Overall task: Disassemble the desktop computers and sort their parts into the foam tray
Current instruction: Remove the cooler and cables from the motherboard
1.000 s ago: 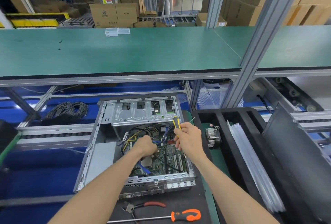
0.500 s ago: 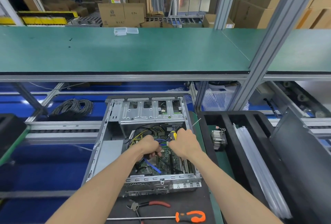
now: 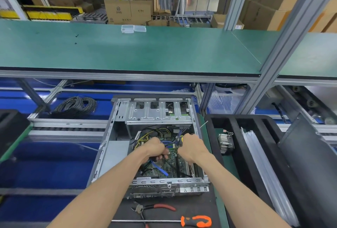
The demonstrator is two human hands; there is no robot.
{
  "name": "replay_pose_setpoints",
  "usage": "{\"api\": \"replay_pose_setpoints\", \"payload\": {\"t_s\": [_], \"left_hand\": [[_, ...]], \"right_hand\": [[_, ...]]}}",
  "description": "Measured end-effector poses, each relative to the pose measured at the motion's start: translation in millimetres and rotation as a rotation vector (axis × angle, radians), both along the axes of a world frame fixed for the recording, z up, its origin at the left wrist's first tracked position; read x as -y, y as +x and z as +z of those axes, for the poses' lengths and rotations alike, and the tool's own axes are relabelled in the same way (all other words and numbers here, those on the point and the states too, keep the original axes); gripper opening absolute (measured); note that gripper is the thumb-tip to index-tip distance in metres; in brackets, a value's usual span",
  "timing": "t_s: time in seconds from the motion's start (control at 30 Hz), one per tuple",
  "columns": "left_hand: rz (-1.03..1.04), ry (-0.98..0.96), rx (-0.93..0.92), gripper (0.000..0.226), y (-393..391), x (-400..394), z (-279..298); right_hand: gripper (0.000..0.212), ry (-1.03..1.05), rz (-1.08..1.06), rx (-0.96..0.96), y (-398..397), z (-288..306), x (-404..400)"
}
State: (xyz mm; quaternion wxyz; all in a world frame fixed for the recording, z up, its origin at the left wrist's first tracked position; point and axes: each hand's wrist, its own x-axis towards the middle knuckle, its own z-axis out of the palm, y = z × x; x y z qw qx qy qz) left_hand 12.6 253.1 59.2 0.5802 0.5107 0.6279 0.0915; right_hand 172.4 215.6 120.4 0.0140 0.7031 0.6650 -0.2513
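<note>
While the open computer case lies on the black mat in front of the person, both hands are inside it, above the motherboard. The left hand is closed around a bundle of blue cables. The right hand is closed on a yellow-handled screwdriver. The foam tray stands just right of the case and holds a heatsink.
</note>
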Motion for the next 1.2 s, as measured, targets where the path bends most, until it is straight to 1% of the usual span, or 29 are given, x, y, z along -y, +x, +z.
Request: {"api": "replay_pose_setpoints", "payload": {"t_s": [0.07, 0.17, 0.33, 0.47, 0.63, 0.7, 0.8, 0.83, 0.9, 0.97, 1.0, 1.07, 1.1, 1.13, 1.2], "left_hand": [[-0.002, -0.002, 0.005, 0.013, -0.3, 0.1, -1.5], [-0.007, -0.003, 0.01, 0.013, -0.4, -0.7, -2.8], [0.002, -0.004, 0.041, 0.01, -1.4, -0.9, -6.0], [0.017, -0.019, 0.1, 0.008, -4.4, -0.5, -9.9], [0.04, -0.03, 0.149, 0.009, -6.1, 0.9, -11.0], [0.049, -0.029, 0.159, 0.013, -6.2, 1.1, -11.0], [0.068, -0.035, 0.176, 0.025, -5.3, 0.5, -11.1], [0.068, -0.039, 0.181, 0.023, -5.1, 0.6, -10.9], [0.076, -0.06, 0.199, 0.02, -4.8, 0.4, -11.2], [0.089, -0.092, 0.205, 0.025, -4.8, -0.1, -11.1], [0.094, -0.106, 0.208, 0.025, -4.8, -0.4, -11.2], [0.123, -0.119, 0.224, 0.023, -5.0, -0.8, -11.2], [0.14, -0.118, 0.233, 0.022, -4.9, -0.9, -11.0], [0.16, -0.113, 0.241, 0.021, -4.6, -1.2, -11.6], [0.185, -0.107, 0.243, 0.02, -3.6, -0.1, -12.6]], "right_hand": [[0.009, -0.059, 0.063, 0.082, -3.3, -3.3, -4.1], [0.031, -0.115, 0.162, 0.218, -11.4, -17.3, -12.1], [0.045, -0.176, 0.207, 0.32, -20.5, -39.9, -24.5], [0.038, -0.214, 0.216, 0.381, -16.1, -57.2, -28.3], [0.039, -0.184, 0.186, 0.442, -13.5, -76.4, -29.9], [0.037, -0.182, 0.182, 0.446, -13.2, -79.4, -30.7], [0.036, -0.149, 0.186, 0.456, -12.6, -79.4, -29.7], [0.034, -0.128, 0.189, 0.456, -13.2, -76.2, -28.4], [0.03, -0.053, 0.187, 0.416, -14.4, -65.9, -23.5], [0.027, -0.001, 0.146, 0.279, -14.6, -56.4, -15.3], [0.028, -0.018, 0.118, 0.183, -14.1, -51.9, -9.6], [0.026, -0.165, 0.087, -0.025, -12.5, -44.9, 0.6], [0.022, -0.247, 0.086, -0.123, -11.9, -43.4, 4.6], [0.014, -0.301, 0.093, -0.185, -11.0, -42.6, 7.7], [0.005, -0.323, 0.106, -0.197, -11.1, -41.6, 12.2]]}}
